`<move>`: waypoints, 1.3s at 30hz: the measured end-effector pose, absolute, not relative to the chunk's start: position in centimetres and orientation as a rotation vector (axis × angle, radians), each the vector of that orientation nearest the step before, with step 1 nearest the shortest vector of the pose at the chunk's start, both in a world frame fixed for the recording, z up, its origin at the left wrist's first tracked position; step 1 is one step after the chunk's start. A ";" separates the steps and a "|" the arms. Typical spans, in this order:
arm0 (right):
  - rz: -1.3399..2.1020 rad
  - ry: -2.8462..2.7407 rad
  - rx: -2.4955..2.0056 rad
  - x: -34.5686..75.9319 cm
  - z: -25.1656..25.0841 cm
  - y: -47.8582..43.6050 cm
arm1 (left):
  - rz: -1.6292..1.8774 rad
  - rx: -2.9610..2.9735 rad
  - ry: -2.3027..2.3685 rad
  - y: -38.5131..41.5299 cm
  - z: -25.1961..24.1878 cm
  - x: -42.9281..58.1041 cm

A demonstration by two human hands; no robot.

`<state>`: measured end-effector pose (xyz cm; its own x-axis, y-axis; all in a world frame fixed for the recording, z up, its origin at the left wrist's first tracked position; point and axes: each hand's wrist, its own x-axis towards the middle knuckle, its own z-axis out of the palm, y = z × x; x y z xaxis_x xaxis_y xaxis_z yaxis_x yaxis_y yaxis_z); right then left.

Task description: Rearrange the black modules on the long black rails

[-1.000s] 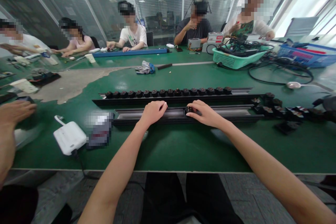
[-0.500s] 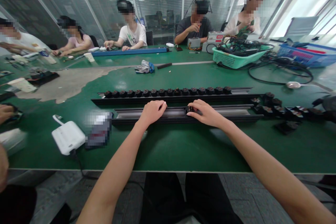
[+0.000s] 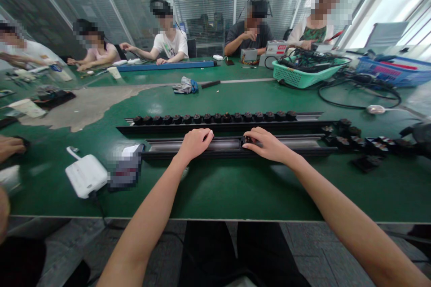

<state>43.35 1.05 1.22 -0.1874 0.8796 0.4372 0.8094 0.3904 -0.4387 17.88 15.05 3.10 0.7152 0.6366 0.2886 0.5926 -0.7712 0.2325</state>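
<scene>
A long black rail with a bright metal channel lies across the table in front of me. My left hand is closed on the rail left of its middle, fingers curled over the far edge and partly hidden. In the channel sits a small black module, which looks like a socket insert. My right hand pinches it between thumb and fingers. Just beyond, parallel, lies a second black rail with several similar black modules in a row.
More loose modules lie at the right. On the left are a white adapter and a dark pouch. Further back are a grey-blue cloth, a green basket of cables and a blue basket. Several people sit across the table.
My right hand has slid slightly right along the rail with the module. The left hand stays in place. Across the table, a person in white has stretched an arm out to the left.
</scene>
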 end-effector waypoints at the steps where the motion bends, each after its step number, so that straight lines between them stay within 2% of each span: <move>1: 0.144 -2.015 -1.445 43.4 1.2 1.0 | 0.541 2.795 1.005 15.1 3.1 17.9; 39: 0.277 -2.019 -1.560 45.1 2.8 0.2 | 0.544 2.790 0.983 15.1 3.0 17.9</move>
